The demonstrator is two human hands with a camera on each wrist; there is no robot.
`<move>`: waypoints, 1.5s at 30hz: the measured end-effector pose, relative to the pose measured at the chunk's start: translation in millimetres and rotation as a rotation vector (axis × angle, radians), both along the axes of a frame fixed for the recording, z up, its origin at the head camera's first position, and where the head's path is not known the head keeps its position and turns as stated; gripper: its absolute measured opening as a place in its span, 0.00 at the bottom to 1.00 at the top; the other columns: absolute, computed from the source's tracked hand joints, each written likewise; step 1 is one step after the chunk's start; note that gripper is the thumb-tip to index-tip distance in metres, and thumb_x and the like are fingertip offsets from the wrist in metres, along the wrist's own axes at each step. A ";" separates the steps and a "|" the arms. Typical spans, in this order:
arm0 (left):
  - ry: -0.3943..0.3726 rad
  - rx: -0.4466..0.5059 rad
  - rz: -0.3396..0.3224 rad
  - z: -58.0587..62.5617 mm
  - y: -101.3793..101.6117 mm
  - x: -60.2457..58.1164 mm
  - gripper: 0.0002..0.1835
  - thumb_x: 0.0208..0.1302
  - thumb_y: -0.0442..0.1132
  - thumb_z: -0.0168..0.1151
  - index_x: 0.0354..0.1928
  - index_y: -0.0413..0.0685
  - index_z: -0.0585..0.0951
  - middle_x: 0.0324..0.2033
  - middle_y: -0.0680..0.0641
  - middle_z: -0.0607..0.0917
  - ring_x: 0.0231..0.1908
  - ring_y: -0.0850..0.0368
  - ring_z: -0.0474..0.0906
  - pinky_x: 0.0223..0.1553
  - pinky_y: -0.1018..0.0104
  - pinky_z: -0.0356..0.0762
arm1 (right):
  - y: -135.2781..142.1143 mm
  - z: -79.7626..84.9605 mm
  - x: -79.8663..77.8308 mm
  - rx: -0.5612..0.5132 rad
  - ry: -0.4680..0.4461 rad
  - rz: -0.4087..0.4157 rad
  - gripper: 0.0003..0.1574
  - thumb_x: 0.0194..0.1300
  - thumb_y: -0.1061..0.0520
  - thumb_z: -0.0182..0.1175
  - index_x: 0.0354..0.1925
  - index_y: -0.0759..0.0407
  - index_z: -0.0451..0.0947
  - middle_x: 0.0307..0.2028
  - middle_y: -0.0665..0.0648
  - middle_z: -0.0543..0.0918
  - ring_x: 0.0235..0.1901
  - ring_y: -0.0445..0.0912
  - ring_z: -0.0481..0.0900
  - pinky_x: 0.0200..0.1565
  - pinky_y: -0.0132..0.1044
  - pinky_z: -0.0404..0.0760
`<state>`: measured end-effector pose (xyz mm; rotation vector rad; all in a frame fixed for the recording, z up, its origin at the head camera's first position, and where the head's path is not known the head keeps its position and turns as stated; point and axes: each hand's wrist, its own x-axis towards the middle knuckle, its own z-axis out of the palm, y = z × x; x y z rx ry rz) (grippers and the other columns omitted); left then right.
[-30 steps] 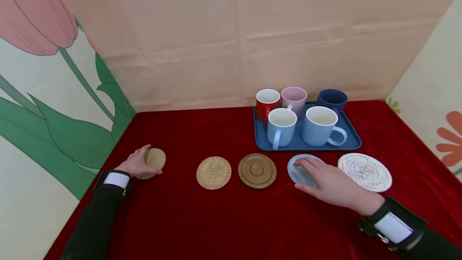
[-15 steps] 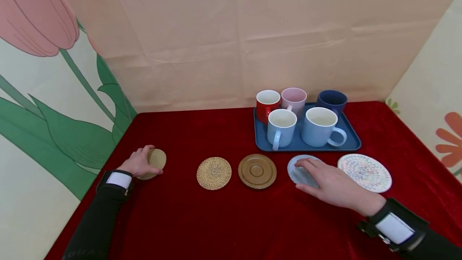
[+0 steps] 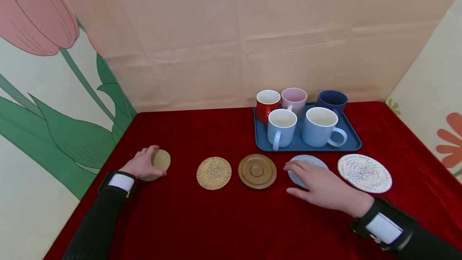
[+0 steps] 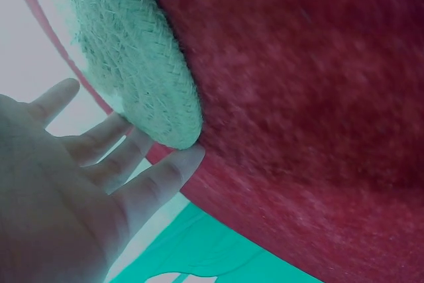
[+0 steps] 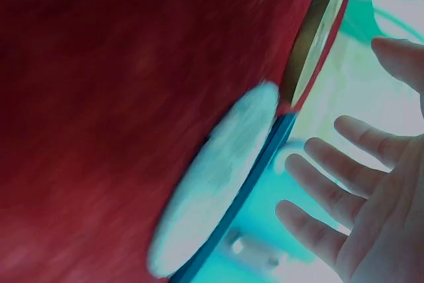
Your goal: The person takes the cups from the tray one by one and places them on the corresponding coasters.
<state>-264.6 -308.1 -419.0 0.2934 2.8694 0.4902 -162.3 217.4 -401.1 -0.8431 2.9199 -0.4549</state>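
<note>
My left hand is at a round tan woven coaster on the table's left side, covering part of it. In the left wrist view its fingers lie fairly straight, with a fingertip touching the edge of the coaster. My right hand hovers over a round grey-blue coaster and hides much of it in the head view. From the right wrist, the fingers look spread and apart from that coaster, with nothing held.
A woven straw coaster and a brown ridged coaster lie between the hands. A white patterned coaster is at the right. Behind stands a blue tray bearing several mugs, among them a light blue one. Red cloth covers the table.
The left hand and the tan coaster have shifted slightly to the right. My right hand has moved a little left over the grey-blue coaster, exposing more of its far right rim.
</note>
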 end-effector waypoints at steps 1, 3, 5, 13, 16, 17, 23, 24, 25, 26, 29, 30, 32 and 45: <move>0.001 -0.002 -0.006 0.6 1.8 0.8 0.55 0.49 0.56 0.77 0.71 0.36 0.60 0.58 0.25 0.71 0.58 0.27 0.67 0.47 0.36 0.75 | -6.8 0.2 -0.3 0.015 0.001 0.035 0.35 0.66 0.41 0.68 0.64 0.56 0.75 0.59 0.56 0.79 0.57 0.52 0.78 0.53 0.54 0.81; 0.007 -0.009 -0.021 1.5 5.1 2.7 0.55 0.48 0.56 0.77 0.71 0.36 0.60 0.58 0.25 0.71 0.58 0.28 0.68 0.47 0.36 0.75 | -22.5 0.6 -0.8 0.039 -0.003 0.107 0.35 0.67 0.40 0.67 0.64 0.55 0.75 0.61 0.55 0.79 0.59 0.51 0.77 0.56 0.53 0.80; 0.011 -0.011 -0.040 1.9 8.3 4.4 0.55 0.48 0.56 0.78 0.71 0.36 0.61 0.57 0.25 0.71 0.57 0.28 0.69 0.47 0.36 0.75 | -41.0 0.8 -0.5 0.070 -0.020 0.185 0.35 0.67 0.39 0.66 0.65 0.53 0.75 0.62 0.55 0.78 0.60 0.51 0.76 0.58 0.54 0.78; 0.001 0.007 -0.068 3.0 21.1 9.5 0.54 0.47 0.55 0.78 0.72 0.41 0.62 0.61 0.27 0.69 0.57 0.31 0.69 0.44 0.38 0.77 | -108.5 -6.9 6.8 0.183 -0.023 0.496 0.38 0.70 0.38 0.62 0.72 0.49 0.69 0.70 0.54 0.70 0.69 0.49 0.67 0.67 0.48 0.70; -0.004 0.008 -0.068 5.6 25.1 11.1 0.54 0.48 0.55 0.78 0.72 0.41 0.62 0.62 0.28 0.69 0.58 0.32 0.68 0.45 0.38 0.77 | -121.7 -9.4 6.2 0.187 0.005 0.532 0.39 0.70 0.37 0.62 0.73 0.50 0.68 0.71 0.55 0.69 0.70 0.49 0.66 0.67 0.45 0.70; -0.006 0.006 -0.066 6.0 25.8 11.4 0.54 0.48 0.55 0.78 0.72 0.41 0.62 0.63 0.28 0.68 0.58 0.32 0.68 0.45 0.38 0.77 | -124.6 -10.0 5.4 0.184 0.008 0.534 0.40 0.70 0.37 0.62 0.73 0.50 0.68 0.71 0.56 0.68 0.70 0.49 0.66 0.67 0.44 0.70; -0.012 -0.004 -0.071 7.3 27.3 12.2 0.54 0.48 0.55 0.79 0.72 0.40 0.62 0.62 0.28 0.69 0.59 0.31 0.68 0.46 0.39 0.77 | -130.1 -14.5 1.2 0.174 -0.043 0.535 0.41 0.69 0.37 0.64 0.73 0.50 0.68 0.71 0.56 0.68 0.70 0.49 0.66 0.66 0.43 0.71; -0.011 -0.003 -0.073 7.3 27.1 12.0 0.54 0.48 0.55 0.79 0.72 0.39 0.62 0.62 0.28 0.69 0.58 0.31 0.68 0.45 0.39 0.77 | -129.9 -15.1 0.9 0.170 -0.059 0.533 0.41 0.69 0.37 0.64 0.73 0.50 0.68 0.71 0.56 0.68 0.70 0.48 0.66 0.65 0.43 0.71; -0.011 -0.001 -0.069 7.0 27.1 11.8 0.54 0.48 0.55 0.79 0.72 0.40 0.62 0.62 0.28 0.69 0.59 0.32 0.68 0.46 0.39 0.77 | -129.6 -15.9 0.6 0.168 -0.077 0.530 0.41 0.69 0.37 0.64 0.73 0.50 0.68 0.72 0.56 0.67 0.70 0.48 0.66 0.65 0.43 0.71; -0.009 0.001 -0.071 6.8 26.8 11.7 0.54 0.48 0.55 0.79 0.72 0.40 0.62 0.62 0.28 0.69 0.58 0.31 0.68 0.45 0.39 0.77 | -129.3 -16.4 0.4 0.165 -0.090 0.527 0.41 0.69 0.37 0.64 0.73 0.49 0.68 0.72 0.56 0.67 0.70 0.48 0.66 0.65 0.43 0.72; -0.004 0.004 -0.068 5.4 26.1 12.0 0.54 0.48 0.55 0.79 0.72 0.40 0.62 0.62 0.28 0.69 0.58 0.32 0.69 0.45 0.39 0.78 | -128.3 -17.9 0.3 0.160 -0.125 0.522 0.41 0.69 0.37 0.63 0.74 0.49 0.67 0.73 0.55 0.65 0.70 0.47 0.65 0.65 0.43 0.72; -0.004 0.005 -0.068 4.7 25.9 12.3 0.54 0.47 0.55 0.79 0.72 0.40 0.62 0.62 0.28 0.69 0.58 0.32 0.69 0.45 0.39 0.78 | -128.0 -18.3 0.5 0.158 -0.134 0.523 0.41 0.69 0.37 0.63 0.74 0.48 0.66 0.73 0.55 0.65 0.70 0.47 0.64 0.64 0.43 0.73; -0.003 0.008 -0.070 3.6 26.0 13.3 0.54 0.47 0.55 0.79 0.72 0.41 0.62 0.62 0.29 0.69 0.58 0.32 0.69 0.45 0.40 0.78 | -127.6 -19.2 0.8 0.153 -0.144 0.524 0.42 0.70 0.37 0.63 0.74 0.48 0.66 0.73 0.55 0.65 0.70 0.48 0.64 0.64 0.43 0.73; 0.011 0.005 -0.130 -0.1 39.5 23.1 0.54 0.45 0.53 0.80 0.72 0.44 0.63 0.61 0.31 0.72 0.57 0.34 0.71 0.42 0.42 0.79 | -126.6 -22.1 1.5 0.152 -0.153 0.530 0.42 0.70 0.36 0.62 0.75 0.47 0.65 0.74 0.54 0.63 0.72 0.48 0.62 0.65 0.43 0.72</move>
